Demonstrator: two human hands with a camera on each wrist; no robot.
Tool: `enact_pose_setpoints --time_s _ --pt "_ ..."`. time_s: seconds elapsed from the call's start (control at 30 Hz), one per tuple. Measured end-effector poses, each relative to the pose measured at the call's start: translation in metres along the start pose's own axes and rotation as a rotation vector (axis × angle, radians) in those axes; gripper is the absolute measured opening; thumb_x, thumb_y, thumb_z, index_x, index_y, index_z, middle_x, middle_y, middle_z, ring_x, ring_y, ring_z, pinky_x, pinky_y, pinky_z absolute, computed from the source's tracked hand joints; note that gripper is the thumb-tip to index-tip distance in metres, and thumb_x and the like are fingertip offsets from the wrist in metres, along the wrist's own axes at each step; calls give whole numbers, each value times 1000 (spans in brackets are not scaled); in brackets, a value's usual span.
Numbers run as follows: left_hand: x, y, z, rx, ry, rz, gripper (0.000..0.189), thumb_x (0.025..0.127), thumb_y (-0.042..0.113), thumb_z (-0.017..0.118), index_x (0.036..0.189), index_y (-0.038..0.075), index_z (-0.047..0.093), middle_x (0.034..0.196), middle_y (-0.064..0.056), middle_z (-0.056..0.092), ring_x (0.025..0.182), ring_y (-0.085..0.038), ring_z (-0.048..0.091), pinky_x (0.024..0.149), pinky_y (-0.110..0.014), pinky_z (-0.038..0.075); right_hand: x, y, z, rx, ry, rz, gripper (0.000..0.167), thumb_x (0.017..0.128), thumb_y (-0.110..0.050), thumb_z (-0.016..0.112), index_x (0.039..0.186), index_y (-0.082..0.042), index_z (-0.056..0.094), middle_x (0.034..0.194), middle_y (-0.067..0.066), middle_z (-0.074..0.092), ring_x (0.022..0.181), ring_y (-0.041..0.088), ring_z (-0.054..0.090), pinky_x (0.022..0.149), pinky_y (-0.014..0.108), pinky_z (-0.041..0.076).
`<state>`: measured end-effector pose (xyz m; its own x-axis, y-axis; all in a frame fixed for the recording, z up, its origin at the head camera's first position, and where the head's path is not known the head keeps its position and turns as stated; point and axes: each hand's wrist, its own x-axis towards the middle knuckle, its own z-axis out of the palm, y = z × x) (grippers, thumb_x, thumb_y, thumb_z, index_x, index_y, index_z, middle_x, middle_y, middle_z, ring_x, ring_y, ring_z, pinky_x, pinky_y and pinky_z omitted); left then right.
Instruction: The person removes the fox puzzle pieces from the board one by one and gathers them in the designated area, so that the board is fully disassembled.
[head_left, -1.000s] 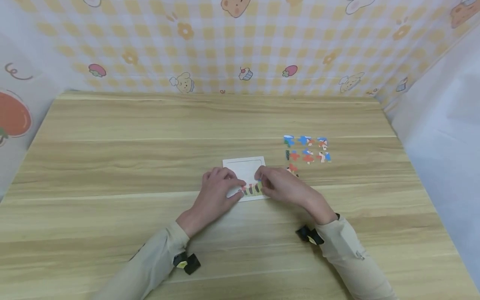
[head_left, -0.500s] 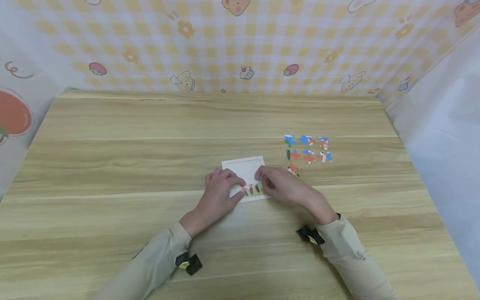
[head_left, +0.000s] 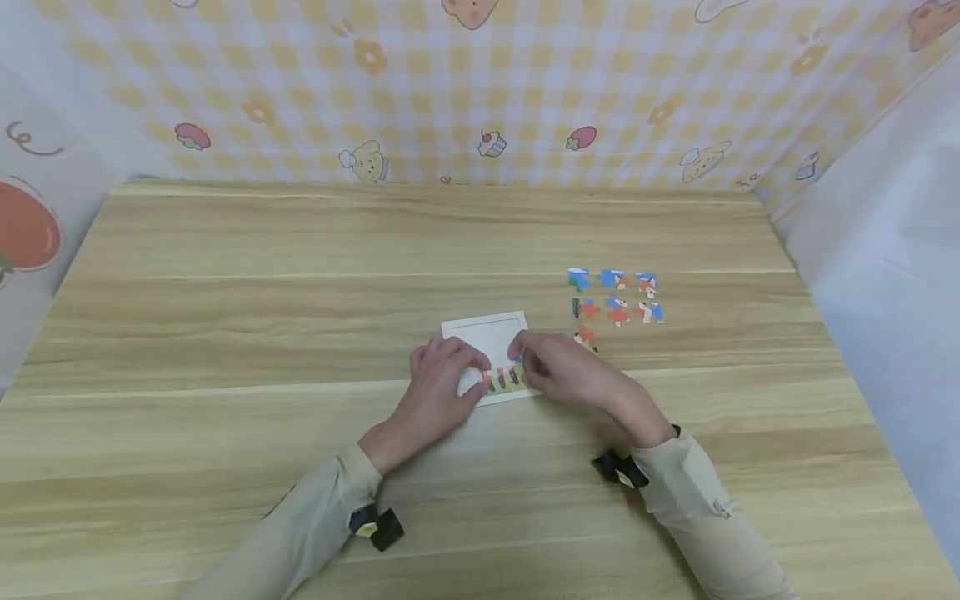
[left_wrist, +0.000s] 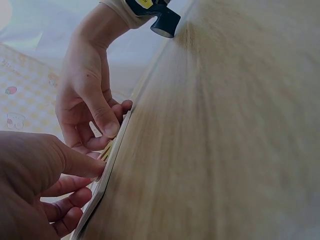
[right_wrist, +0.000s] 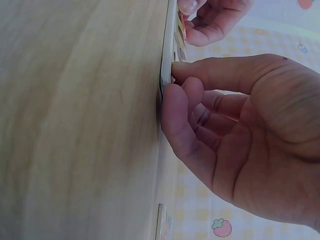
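A small white puzzle tray [head_left: 486,333] lies on the table, slightly turned, with a thin line drawn near its edge. Over its near side runs a short row of joined jigsaw pieces [head_left: 502,380], green with red and dark shapes. My left hand [head_left: 438,379] pinches the row's left end between thumb and forefinger. At the other end my right hand [head_left: 573,373] pinches the row, its fingers covering that corner. Seen from the right wrist, the jigsaw pieces [right_wrist: 181,37] stand a little up from the tray's surface between both hands.
Several loose jigsaw pieces [head_left: 617,313], blue, orange and white, lie spaced out to the right of the tray; the lowest one [head_left: 585,337] is partly hidden by the right hand. A yellow checked cloth [head_left: 420,92] hangs behind the wooden table [head_left: 262,333].
The tray has turned and shifted very slightly left in view. Both hands keep their places at the ends of the row, and the middle pieces look a little flatter.
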<state>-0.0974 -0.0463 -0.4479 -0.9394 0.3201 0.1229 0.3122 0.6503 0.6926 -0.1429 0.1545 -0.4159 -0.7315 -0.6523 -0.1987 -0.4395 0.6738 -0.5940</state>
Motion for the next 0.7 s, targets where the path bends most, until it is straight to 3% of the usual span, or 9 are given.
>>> enact_pose_setpoints --time_s 0.23,0.5,0.7 --pt "0 0 0 -7 -2 6 17 77 8 72 90 15 64 95 3 57 93 -20 42 93 -49 23 0 0 0 5 -5 5 22 83 3 60 104 -4 58 72 -4 52 61 10 46 58 25 43" --pt "1 0 0 -36 2 9 20 75 6 72 87 16 59 75 11 59 86 -15 47 94 -48 22 0 -1 -1 10 -10 8 22 84 2 60 105 -4 58 73 -4 52 62 11 46 58 25 43" --pt "2 0 -1 -41 -7 2 17 77 6 71 88 16 61 76 11 61 86 -14 48 94 -48 22 0 -1 -1 13 -9 4 22 83 3 60 105 -3 58 72 -4 52 62 10 46 58 25 44"
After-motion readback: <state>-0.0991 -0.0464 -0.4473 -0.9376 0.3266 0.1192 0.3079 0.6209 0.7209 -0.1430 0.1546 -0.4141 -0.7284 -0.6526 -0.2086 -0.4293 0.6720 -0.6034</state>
